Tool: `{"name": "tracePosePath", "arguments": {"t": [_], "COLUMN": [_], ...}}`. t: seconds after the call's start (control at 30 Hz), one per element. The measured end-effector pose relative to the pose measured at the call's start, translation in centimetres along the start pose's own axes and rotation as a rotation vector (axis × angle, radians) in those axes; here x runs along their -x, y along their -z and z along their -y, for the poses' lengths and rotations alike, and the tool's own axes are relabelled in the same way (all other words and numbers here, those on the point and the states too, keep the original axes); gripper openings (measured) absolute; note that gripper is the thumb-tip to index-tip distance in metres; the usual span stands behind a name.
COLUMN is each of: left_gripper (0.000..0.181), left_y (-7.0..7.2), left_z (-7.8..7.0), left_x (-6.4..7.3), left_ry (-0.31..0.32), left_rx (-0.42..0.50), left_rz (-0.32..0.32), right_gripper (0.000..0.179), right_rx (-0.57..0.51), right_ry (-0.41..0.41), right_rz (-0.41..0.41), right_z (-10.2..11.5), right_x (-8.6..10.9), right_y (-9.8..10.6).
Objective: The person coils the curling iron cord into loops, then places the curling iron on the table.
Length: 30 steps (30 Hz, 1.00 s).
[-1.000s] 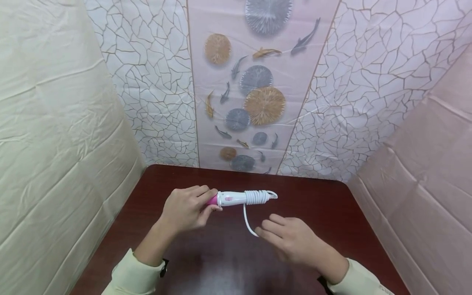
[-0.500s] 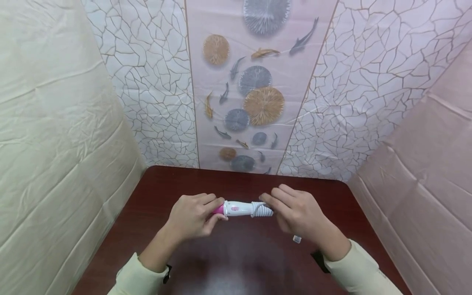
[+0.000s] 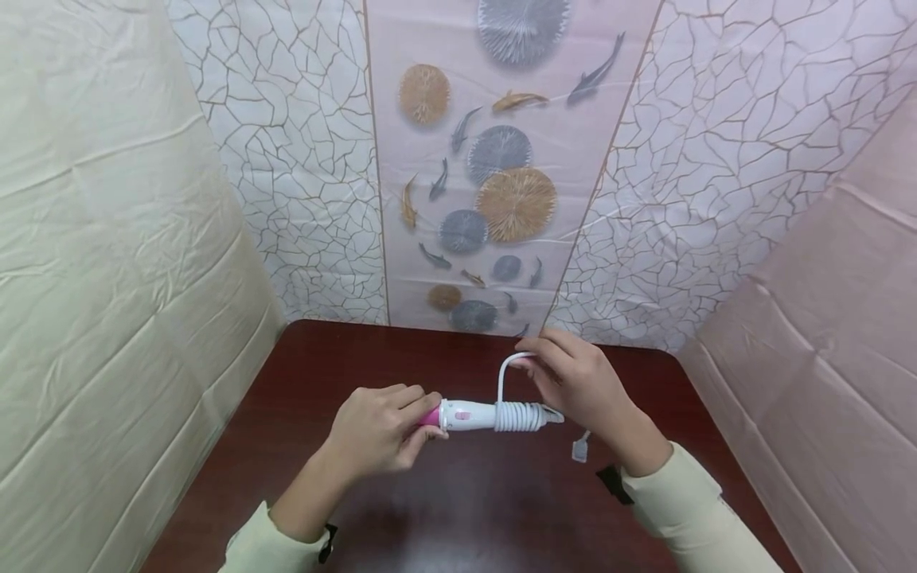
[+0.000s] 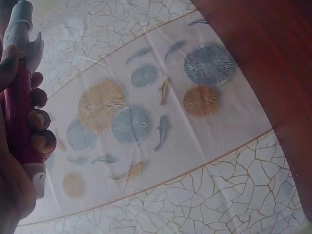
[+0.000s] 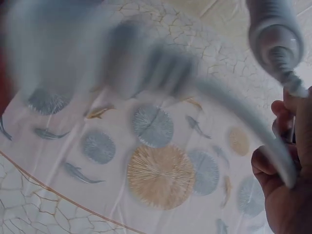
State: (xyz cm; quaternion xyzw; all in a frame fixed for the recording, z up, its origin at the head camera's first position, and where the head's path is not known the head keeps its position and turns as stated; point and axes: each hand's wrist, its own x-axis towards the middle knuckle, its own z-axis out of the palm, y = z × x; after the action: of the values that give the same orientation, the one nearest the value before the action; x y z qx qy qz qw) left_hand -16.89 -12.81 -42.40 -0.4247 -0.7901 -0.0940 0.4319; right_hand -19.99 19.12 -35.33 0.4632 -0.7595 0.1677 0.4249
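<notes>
A pink and white curling iron (image 3: 473,416) lies level above the table in the head view, its white cord (image 3: 519,417) coiled round the handle end. My left hand (image 3: 383,426) grips its pink part; in the left wrist view, fingers (image 4: 39,119) curl round that pink barrel (image 4: 18,107). Up and to the right of the coils, my right hand (image 3: 579,380) pinches a loop of cord rising from them. A plug (image 3: 579,450) dangles below this hand, large and blurred in the right wrist view. There, the cord runs from the plug into my right hand (image 5: 285,161).
A dark red-brown table (image 3: 444,501) spreads beneath both hands. Behind it hangs a patterned cloth (image 3: 512,203) with fish and round shapes, and pale cloth walls stand at the left (image 3: 143,302) and right (image 3: 809,342).
My right hand has moved from below the iron, past its tip, to above it, carrying the cord round the handle. The iron and left hand have shifted slightly right and toward me.
</notes>
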Motion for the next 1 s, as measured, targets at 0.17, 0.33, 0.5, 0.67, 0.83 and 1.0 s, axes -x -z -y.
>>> {"name": "tracePosePath", "arguments": {"t": [0.17,0.33,0.5,0.67,0.83,1.0], "left_gripper": [0.049,0.047,0.047,0.051,0.048,0.035], "left_y": [0.3,0.4,0.6,1.0,1.0,1.2], "left_z": [-0.5,-0.7,-0.8,-0.8,-0.8,-0.8], "left_x": [-0.1,-0.2,-0.3,-0.5,-0.6,-0.4], "left_ry": [0.011,0.004,0.003,0.025,0.050,0.106], "left_rx": [0.008,0.002,-0.009,-0.016,-0.015,-0.011], "left_rz": [0.008,0.009,0.013,0.008,-0.010,-0.022], "right_gripper": [0.014,0.024,0.017,0.004,0.008,0.020], "right_rx": [-0.068,-0.083,-0.132,-0.179,-0.222,-0.270], "right_ry": [-0.070,-0.113,-0.201,-0.235,-0.262,-0.315], "right_rz": [0.028,0.079,0.160,0.236,0.311,0.341], "right_z": [-0.7,-1.4,-2.1,-2.3,-1.7,-0.3], "right_x": [0.3,0.5,1.1,2.2,3.5,5.0], "right_y": [-0.6,-1.6,-2.6,-3.9,-4.9,-5.7]}}
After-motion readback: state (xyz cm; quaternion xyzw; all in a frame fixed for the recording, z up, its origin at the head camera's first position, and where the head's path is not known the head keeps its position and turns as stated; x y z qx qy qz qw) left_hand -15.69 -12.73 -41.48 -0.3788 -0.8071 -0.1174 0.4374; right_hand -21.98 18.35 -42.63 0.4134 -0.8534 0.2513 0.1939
